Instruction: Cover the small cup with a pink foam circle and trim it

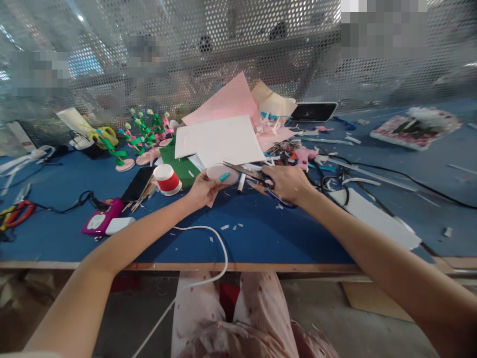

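Probably light and bendable, the pale disc [216,171] suits a rim hold: the left hand [203,190] pinches it between fingers there, above the surface [261,243], back from its front edge, while the right hand [286,184] curls its fingers around scissors [255,175].

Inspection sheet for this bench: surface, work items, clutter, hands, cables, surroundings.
Surface: blue tabletop, small white scraps scattered.
Work items: pale disc; scissors, a blade overlapping the disc's edge in view.
Clutter: white sheet, pink sheet, red-and-white roll, offcuts.
Hands: left hand grips the disc; right hand holds the scissors.
Cables: white cable hanging over the front edge; black cable at right.
Surroundings: perforated screen behind the tabletop.
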Tool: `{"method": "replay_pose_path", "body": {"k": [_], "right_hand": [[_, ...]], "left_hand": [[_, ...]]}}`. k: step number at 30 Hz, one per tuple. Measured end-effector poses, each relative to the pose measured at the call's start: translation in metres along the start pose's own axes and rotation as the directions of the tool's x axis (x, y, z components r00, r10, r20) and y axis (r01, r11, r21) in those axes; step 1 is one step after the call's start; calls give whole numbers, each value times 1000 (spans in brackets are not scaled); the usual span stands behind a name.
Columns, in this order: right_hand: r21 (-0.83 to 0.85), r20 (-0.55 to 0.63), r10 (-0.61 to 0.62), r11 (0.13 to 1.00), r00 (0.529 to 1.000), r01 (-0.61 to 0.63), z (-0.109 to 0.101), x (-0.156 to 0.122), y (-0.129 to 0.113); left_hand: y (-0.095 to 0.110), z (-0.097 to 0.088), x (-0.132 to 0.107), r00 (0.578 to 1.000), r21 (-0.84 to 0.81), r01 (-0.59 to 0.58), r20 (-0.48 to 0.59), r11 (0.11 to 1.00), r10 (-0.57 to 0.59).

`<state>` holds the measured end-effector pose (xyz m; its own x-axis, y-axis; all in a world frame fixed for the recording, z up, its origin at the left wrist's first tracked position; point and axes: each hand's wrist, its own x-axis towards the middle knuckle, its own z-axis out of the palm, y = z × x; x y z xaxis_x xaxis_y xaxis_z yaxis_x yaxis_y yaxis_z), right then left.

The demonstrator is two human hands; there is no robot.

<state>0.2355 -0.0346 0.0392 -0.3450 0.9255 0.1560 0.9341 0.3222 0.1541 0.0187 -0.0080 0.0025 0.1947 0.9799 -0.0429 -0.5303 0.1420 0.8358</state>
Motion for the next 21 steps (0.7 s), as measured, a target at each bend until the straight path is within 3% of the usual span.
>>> {"method": "replay_pose_path", "body": {"k": [4,15,21], "right_hand": [[6,-9,8,1000,1000,-8,0,-1,-2],[4,-52,18,1000,998,-17,4,-1,-4],[-31,5,50,998,999,-50,1,-1,-4]], "left_hand": [[0,-1,0,999,-21,-13,30,1000,14],[0,1,0,1000,-22,-14,-10,1000,14],[-1,-1,2,1000,5,-21,-12,1000,21]]}}
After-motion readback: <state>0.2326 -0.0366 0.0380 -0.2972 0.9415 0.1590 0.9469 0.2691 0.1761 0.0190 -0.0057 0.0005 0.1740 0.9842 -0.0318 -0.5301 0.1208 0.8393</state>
